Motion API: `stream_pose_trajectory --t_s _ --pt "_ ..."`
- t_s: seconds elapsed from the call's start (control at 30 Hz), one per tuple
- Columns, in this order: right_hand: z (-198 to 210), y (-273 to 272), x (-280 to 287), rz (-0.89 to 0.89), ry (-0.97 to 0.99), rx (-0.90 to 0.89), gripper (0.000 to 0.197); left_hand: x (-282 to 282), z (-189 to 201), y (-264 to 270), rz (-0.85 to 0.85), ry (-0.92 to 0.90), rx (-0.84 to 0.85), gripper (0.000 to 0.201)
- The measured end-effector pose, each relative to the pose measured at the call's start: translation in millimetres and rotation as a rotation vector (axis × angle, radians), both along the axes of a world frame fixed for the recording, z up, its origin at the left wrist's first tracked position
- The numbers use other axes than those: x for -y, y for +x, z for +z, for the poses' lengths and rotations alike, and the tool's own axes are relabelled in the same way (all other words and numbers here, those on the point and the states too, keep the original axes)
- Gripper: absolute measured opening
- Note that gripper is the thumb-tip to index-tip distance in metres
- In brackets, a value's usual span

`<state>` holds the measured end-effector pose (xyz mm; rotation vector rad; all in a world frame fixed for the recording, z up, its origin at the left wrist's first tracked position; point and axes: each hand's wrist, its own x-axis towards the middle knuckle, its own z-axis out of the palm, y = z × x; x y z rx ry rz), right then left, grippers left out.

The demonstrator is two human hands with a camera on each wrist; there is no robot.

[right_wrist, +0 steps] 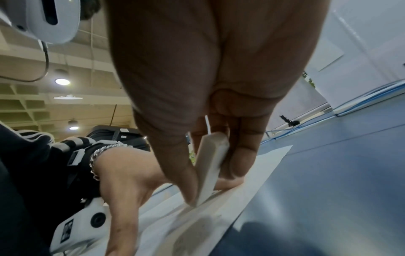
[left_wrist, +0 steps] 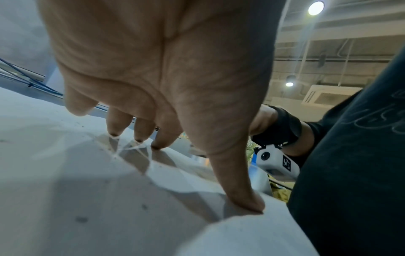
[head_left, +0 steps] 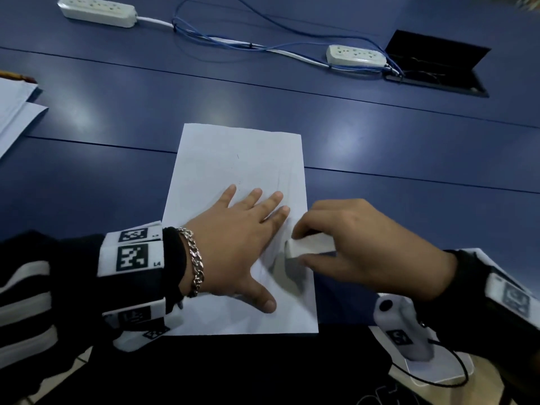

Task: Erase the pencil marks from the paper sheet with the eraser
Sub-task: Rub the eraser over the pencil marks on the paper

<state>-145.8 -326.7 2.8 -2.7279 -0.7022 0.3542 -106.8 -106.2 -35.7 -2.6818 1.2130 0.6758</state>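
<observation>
- The blue tabletop [head_left: 380, 147] carries everything; two white power strips [head_left: 98, 10] and a tangle of blue cables [head_left: 230, 39] lie toward 12 o'clock, and loose sheets [head_left: 14, 112] at 9 o'clock.
- The paper sheet [head_left: 233, 159] lies at the middle, its near edge at 6 o'clock.
- The left hand [head_left: 233, 244] lies flat on the sheet, fingers spread, fingertips [left_wrist: 157, 145] pressing the paper.
- The right hand [head_left: 371, 247], at 3 o'clock of the sheet, pinches the eraser between thumb and fingers.
- The white eraser [head_left: 309, 247] touches the sheet's right edge, just beside the left hand's fingers.
</observation>
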Motion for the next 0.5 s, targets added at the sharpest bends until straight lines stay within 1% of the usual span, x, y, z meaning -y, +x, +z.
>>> stream_pose_trajectory --t_s 0.07,0.13,0.23,0.3,0.37,0.43,0.5 --pt "-7.0 2.4 -7.7 -0.026 -0.021 0.026 0.028 0.2 -3.0 1.1 0.021 0.006 0.001 0.156" --pt "-10.3 -1.0 -10.5 0.007 -0.029 0.005 0.026 1.1 -5.1 3.0 0.039 0.005 -0.007 0.160" --pt "-5.4 -14.1 -10.1 0.201 -0.009 -0.170 0.022 1.5 -5.8 1.8 0.044 0.011 -0.011 0.162" --pt "-0.7 -13.7 -4.7 0.236 -0.002 -0.240 0.024 1.0 -5.9 0.3 0.035 0.002 -0.015 0.160" --pt "-1.1 -5.6 5.0 0.149 0.027 -0.174 0.026 -0.4 -1.7 3.3 0.028 -0.037 -0.026 0.154" --pt "-4.3 2.7 13.9 0.035 0.045 -0.082 0.028 -1.3 6.0 15.3 0.065 -0.133 -0.048 0.145" --pt "-7.6 5.8 18.1 -0.012 0.021 -0.062 0.029 -0.5 11.6 33.2 0.099 -0.208 -0.008 0.139"
